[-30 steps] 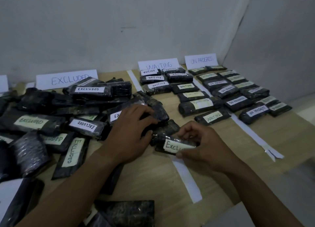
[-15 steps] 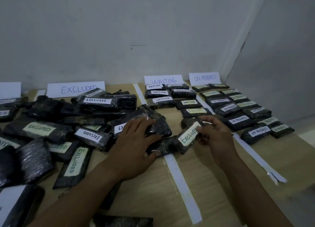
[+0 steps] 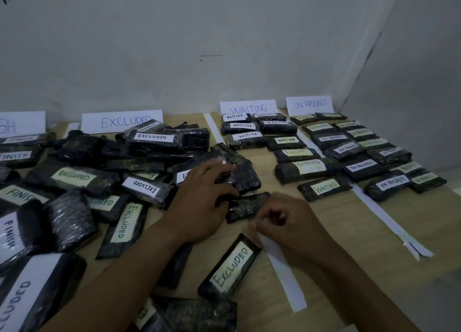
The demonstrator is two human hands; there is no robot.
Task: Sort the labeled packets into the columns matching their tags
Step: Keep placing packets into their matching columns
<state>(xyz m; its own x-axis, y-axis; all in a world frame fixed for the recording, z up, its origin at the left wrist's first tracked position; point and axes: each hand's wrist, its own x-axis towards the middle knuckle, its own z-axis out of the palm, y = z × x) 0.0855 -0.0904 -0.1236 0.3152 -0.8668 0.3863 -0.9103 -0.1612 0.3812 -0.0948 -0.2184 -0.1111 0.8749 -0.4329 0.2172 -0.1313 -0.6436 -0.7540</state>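
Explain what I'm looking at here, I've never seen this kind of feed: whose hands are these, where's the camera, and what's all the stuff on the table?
There is no machine: a person's two bare hands, filmed by one wide-angle camera worn on the head, looking forward and down. On the pale wooden table lie many dark plastic-wrapped packets with handwritten tags. White paper signs at the wall name columns: EXCLUDED sign, WAITING sign, ON PROGRESS sign. White paper strips divide them. The left hand rests on a pile of packets. The right hand has its fingers curled just beyond a dark flat packet tagged EXCLUDED, which lies on the table; whether they touch it is unclear.
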